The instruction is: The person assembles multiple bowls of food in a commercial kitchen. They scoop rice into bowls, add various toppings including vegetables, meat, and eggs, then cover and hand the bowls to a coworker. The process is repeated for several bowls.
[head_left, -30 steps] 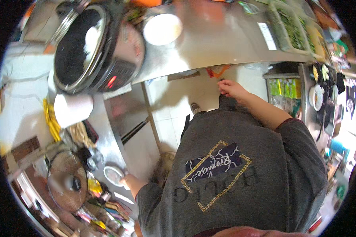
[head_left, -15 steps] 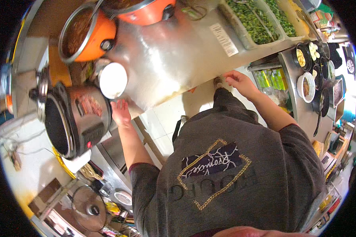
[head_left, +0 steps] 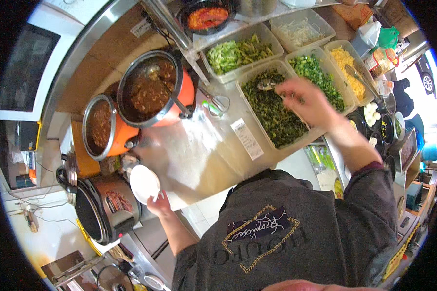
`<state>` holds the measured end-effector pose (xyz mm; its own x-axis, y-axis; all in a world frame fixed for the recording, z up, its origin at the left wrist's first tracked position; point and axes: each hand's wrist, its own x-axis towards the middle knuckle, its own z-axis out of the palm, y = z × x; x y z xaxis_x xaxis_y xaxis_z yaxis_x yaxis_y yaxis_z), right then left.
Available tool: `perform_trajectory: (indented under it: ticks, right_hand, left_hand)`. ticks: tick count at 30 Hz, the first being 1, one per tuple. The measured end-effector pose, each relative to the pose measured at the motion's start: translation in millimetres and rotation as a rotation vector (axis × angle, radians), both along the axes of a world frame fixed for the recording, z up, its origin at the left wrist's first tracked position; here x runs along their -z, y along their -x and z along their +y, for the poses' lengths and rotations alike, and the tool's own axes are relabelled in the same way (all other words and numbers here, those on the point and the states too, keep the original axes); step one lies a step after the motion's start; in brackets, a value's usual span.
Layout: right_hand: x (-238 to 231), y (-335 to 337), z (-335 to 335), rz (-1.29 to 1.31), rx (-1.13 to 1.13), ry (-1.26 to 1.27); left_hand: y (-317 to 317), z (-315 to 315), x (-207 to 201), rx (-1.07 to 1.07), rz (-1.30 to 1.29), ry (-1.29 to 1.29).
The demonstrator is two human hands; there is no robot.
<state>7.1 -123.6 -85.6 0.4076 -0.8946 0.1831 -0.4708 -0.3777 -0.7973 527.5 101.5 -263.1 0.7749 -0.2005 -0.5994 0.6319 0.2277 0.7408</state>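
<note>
My left hand (head_left: 159,203) grips the lower right edge of a white round bowl (head_left: 144,183) beside the counter's near left edge. The bowl stands just off a grey and black cooker (head_left: 112,206). Across the counter, my right hand (head_left: 303,99) reaches over a clear tub of dark chopped greens (head_left: 272,109). Its fingers are closed at a metal spoon (head_left: 266,86) lying on the greens; motion blurs the hand, and the spoon's handle is mostly hidden.
Two orange pots of brown sauce (head_left: 148,89) stand at the left, one with a ladle (head_left: 172,99). Around the greens sit tubs of pale green pieces (head_left: 238,53), white shreds (head_left: 298,34), chopped scallions (head_left: 318,80) and yellow shreds (head_left: 349,72). A paper slip (head_left: 247,140) lies on the steel counter.
My right hand has moved from the counter's front edge up and over the greens to the spoon. My left hand has closed on the white bowl's edge. The view has shifted toward the counter's far side.
</note>
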Motion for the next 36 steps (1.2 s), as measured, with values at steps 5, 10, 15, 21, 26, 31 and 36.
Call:
perform_trajectory:
  ticks: [5, 10, 15, 21, 26, 31, 36]
  right_hand:
    - [-106, 19, -122, 0.378, 0.268, 0.942]
    - [-142, 19, -240, 1.063, 0.47, 0.351]
    - [-135, 5, -307, 1.221, 0.206, 0.332]
    - [-206, 8, -308, 1.376, 0.014, 0.325]
    - [-194, 20, -305, 1.48, -0.037, 0.339]
    - [-196, 45, -328, 1.179, 0.023, 0.407]
    - [-160, 47, -325, 1.158, -0.017, 0.415]
  left_hand:
    - [69, 2, -42, 0.285, -0.001, 0.327]
    - [145, -20, -66, 0.522, 0.116, 0.311]
    - [222, -51, -92, 0.631, 0.088, 0.408]
    - [274, -83, -108, 0.593, 0.104, 0.392]
    - [307, -101, -114, 0.635, 0.05, 0.354]
    - [321, -124, -127, 0.751, 0.081, 0.42]
    - [344, -160, -141, 0.781, 0.16, 0.356]
